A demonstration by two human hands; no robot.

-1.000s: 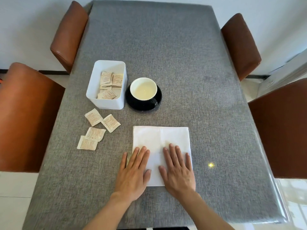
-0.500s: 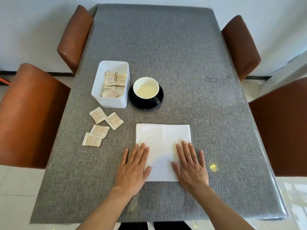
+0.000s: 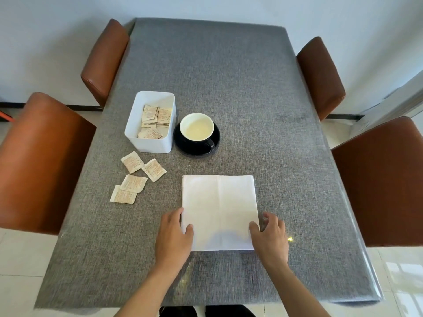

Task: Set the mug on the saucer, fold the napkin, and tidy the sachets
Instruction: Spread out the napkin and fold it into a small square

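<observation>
Low in the frame's centre, the left hand [image 3: 175,234] and right hand [image 3: 270,236] pinch the napkin [image 3: 218,209] by its side edges; an uneven lift would probably skew the fold, leaving mismatched corners

Table layout seen from the head camera, near edge at 6 o'clock.

The napkin [image 3: 219,209] is laid flat on the table [image 3: 240,88] toward 6 o'clock, with the left hand [image 3: 175,236] set at its 8 o'clock edge and the right hand [image 3: 270,236] at its 4 o'clock edge. The mug [image 3: 197,127] is seated on the saucer [image 3: 196,147] at 12 o'clock of the napkin. The box [image 3: 148,143] is placed just beside the saucer at its 9 o'clock, with sachets [image 3: 155,120] held inside. Four loose sachets [image 3: 135,177] are scattered on the table at 6 o'clock of the box, at 10 o'clock of the napkin. Two chairs [image 3: 43,161] are drawn up at 9 o'clock, two more at 3 o'clock.
</observation>
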